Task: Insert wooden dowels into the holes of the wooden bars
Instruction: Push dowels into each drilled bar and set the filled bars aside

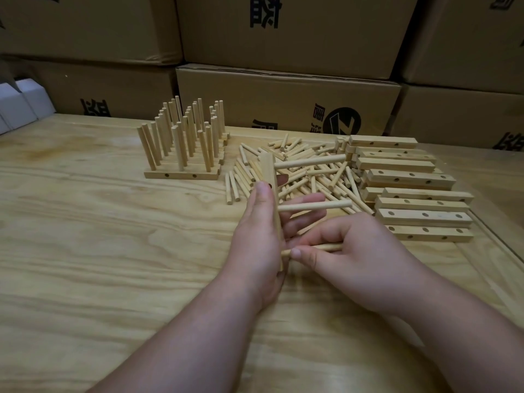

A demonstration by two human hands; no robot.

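My left hand (256, 239) grips a wooden bar (269, 177) that stands on end above the table. Two dowels stick out of it to the right, an upper dowel (309, 162) and a middle dowel (314, 206). My right hand (348, 251) pinches a third dowel (326, 247) whose left tip meets the lower part of the bar. Whether that tip sits inside a hole is hidden by my fingers.
A heap of loose dowels (306, 177) lies behind my hands. Stacked empty bars (411, 199) with holes sit at the right. Finished bars with upright dowels (184, 137) stand at the back left. Cardboard boxes (283, 95) wall the far edge of the table (113, 251).
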